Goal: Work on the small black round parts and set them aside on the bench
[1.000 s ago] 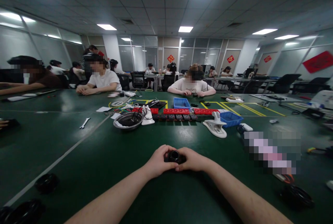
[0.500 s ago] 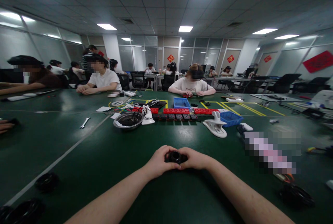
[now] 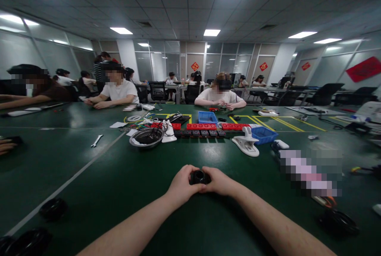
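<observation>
Between my two hands is a small glossy black ring-shaped part (image 3: 199,176) with a round hole facing up towards me. My left hand (image 3: 182,184) wraps its left side, thumb along the near edge. From the right, my right hand (image 3: 219,180) closes on the same part, and the thumbs meet in front of it. The fingers cover much of its sides, so its full shape is hidden. Larger black rings lie at the lower left, one of them a thick black ring (image 3: 53,208), and another black ring (image 3: 338,222) lies at the lower right.
On the green table (image 3: 119,192) ahead stand a metal bowl (image 3: 146,138), a white clip stand (image 3: 247,143), a blue bin (image 3: 264,134) and red socket strips (image 3: 202,126). A wrench (image 3: 97,141) lies left. Co-workers sit across the table, and a co-worker's hand (image 3: 8,145) shows far left.
Both hands stay on the black ring-shaped part, which has shifted very slightly up and left with a small turn. Across the table, a co-worker's hand has lifted.
</observation>
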Available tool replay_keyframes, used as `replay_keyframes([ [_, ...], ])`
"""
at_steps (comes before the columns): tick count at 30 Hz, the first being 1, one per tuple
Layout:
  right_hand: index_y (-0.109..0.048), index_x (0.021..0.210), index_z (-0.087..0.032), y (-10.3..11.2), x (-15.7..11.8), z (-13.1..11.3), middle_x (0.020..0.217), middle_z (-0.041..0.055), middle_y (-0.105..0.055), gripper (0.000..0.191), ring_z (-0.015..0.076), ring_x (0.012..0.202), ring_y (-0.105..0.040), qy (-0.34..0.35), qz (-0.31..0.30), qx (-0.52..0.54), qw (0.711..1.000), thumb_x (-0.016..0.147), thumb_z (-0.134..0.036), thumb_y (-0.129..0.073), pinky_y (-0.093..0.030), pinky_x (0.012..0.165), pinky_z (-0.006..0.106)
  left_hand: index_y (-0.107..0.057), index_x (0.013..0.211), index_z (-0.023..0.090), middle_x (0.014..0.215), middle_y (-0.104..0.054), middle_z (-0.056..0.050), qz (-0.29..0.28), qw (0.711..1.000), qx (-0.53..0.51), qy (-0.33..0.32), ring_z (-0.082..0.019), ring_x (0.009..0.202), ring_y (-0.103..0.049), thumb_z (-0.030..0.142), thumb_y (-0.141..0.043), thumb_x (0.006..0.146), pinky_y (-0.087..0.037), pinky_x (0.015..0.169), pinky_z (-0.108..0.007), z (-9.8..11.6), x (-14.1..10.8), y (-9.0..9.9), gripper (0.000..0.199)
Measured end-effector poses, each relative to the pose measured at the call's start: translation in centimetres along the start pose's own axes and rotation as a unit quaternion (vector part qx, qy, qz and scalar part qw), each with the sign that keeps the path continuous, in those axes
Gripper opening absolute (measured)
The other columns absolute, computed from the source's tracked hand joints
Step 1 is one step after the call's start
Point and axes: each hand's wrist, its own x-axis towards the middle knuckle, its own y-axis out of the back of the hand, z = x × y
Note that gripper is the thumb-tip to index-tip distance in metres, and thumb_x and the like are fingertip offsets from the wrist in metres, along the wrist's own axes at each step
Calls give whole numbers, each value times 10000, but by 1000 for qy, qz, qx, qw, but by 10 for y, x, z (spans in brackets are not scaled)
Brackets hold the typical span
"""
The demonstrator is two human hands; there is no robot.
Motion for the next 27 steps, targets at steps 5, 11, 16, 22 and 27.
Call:
replay_keyframes([
  [5, -517, 798, -165, -11, -4, -16, 748, 53, -565, 333, 180, 673, -525, -62, 97, -171, 978, 633, -450, -572, -331, 546, 243, -519, 871, 193, 874, -502, -22, 43, 999, 19, 17, -198, 815, -486, 322, -662, 576, -384, 669, -277, 1, -1, -2, 352],
  [11, -527, 910, -175, 5, -9, -17, 858, 56, -559, 554, 210, 767, -519, 8, 35, -124, 992, 516, -550, -634, -376, 626, 270, -529, 899, 182, 887, -505, -20, -27, 998, -48, -33, -171, 792, -489, 265, -673, 578, -388, 673, -263, -11, 5, 3, 361],
  [16, -498, 1047, -195, 17, -8, -8, 966, 33, -538, 578, 202, 861, -495, 90, -39, -7, 995, 540, -394, -688, -383, 736, 296, -538, 923, 189, 870, -502, -12, -59, 995, -61, -49, -161, 773, -484, 270, -678, 578, -383, 667, -256, -15, 7, 4, 381],
  [22, -556, 917, -159, 18, -6, -5, 864, 0, -561, 324, 165, 793, -509, 101, -72, 70, 990, 612, -219, -647, -387, 706, 259, -545, 919, 192, 848, -491, -4, -60, 996, -49, -52, -152, 735, -470, 326, -682, 573, -374, 638, -248, -13, 6, 4, 395],
  [27, -565, 898, -156, 17, -5, -4, 833, -4, -552, 323, 159, 772, -506, 96, -65, 82, 990, 595, -217, -660, -384, 686, 251, -539, 932, 189, 856, -488, -9, -60, 996, -50, -51, -152, 737, -469, 341, -682, 573, -370, 639, -250, -12, 6, 4, 416],
])
